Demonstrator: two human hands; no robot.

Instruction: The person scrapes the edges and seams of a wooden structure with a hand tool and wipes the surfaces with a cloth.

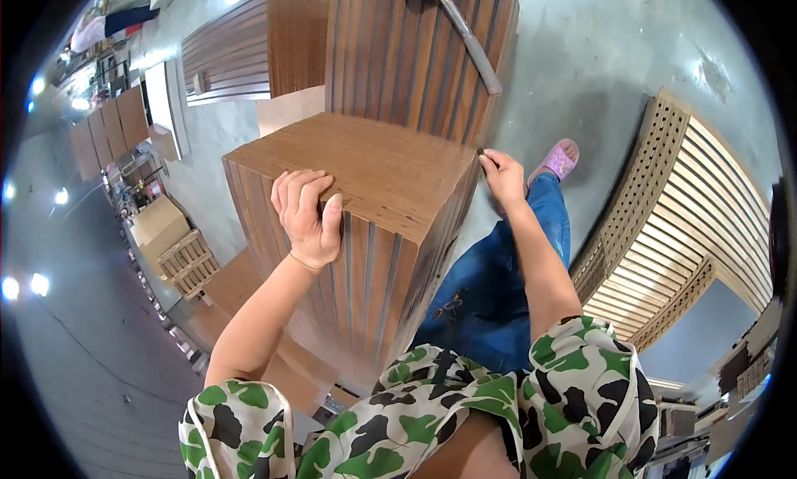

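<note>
A tall brown wooden box (pixel 390 168) with grooved, slatted sides and a smooth top stands in front of me. My left hand (pixel 307 217) lies over its near top edge, fingers curled onto the top and the palm against the slatted front. At the far right corner of the top, my right hand (pixel 502 176) is closed in a pinch. A small dark bit shows at its fingertips, too small to name. Beyond the box, a mallet (pixel 466 39) with a grey handle lies on another slatted brown piece (pixel 407 72); its head is partly cut off by the upper rim.
A further slatted brown box (pixel 241 47) stands at the far left. On the right is a large pale slatted panel (pixel 656 222) with a perforated edge strip. Cartons (pixel 158 222) and a wooden crate (pixel 189 263) are at left. My foot in a pink slipper (pixel 560 159) is right of the box.
</note>
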